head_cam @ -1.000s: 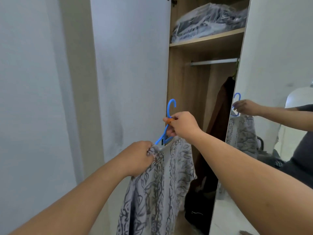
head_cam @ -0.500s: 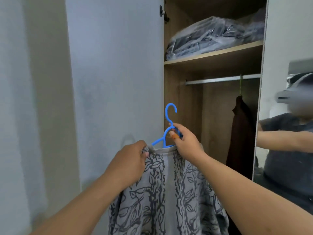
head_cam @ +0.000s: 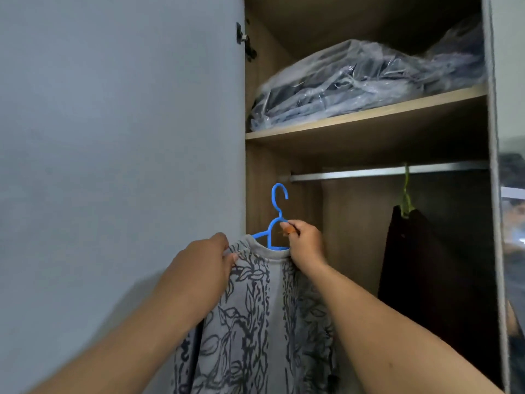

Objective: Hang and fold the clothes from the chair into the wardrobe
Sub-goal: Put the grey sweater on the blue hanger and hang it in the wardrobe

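A flat, matt grey wardrobe door (head_cam: 122,137) fills the left side, with a dark hinge (head_cam: 246,42) at its upper edge. The left hand (head_cam: 204,263) is seen pinching the ribbed collar edge of a soft grey top (head_cam: 255,322) printed with dark leaf and vine outlines. The top is hung on a thin blue plastic hanger (head_cam: 277,220), its curved hook upright and free, below the rod. The right hand (head_cam: 305,243) is curled round the hanger's neck and right shoulder. Behind, a wood-grain shelf (head_cam: 369,112) is loaded with dark folded items in crinkled clear plastic (head_cam: 355,81). Beneath it a straight metal rod (head_cam: 369,173) is fitted. A dark garment (head_cam: 420,280) is hung on a green hanger (head_cam: 406,200) from the rod. A mirrored door edge (head_cam: 511,223) is noted at far right.
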